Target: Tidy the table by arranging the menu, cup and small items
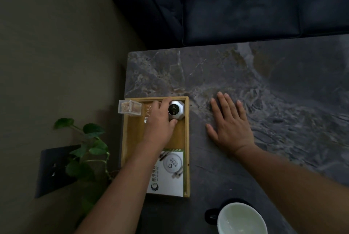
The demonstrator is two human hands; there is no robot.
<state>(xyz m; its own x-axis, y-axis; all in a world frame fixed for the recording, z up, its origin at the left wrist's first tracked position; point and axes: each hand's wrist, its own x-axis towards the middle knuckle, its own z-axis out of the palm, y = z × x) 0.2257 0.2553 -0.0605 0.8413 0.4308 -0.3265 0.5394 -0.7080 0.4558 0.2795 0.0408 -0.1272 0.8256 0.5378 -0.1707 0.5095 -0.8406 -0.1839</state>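
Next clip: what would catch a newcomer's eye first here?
The left hand grips a silver faceted gadget in the far right corner of the wooden tray. Beside it, the right hand lies flat on the dark marble table; a white cup sits at the near edge.

The bottom edge cuts off the white ceramic cup. The left hand, gripping a silver faceted gadget, hides most of an orange dotted item beside it.

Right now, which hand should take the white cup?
Right. The right hand lies flat and empty on the grey marble table, nearer the white black-handled cup; the left hand grips the silver faceted gadget.
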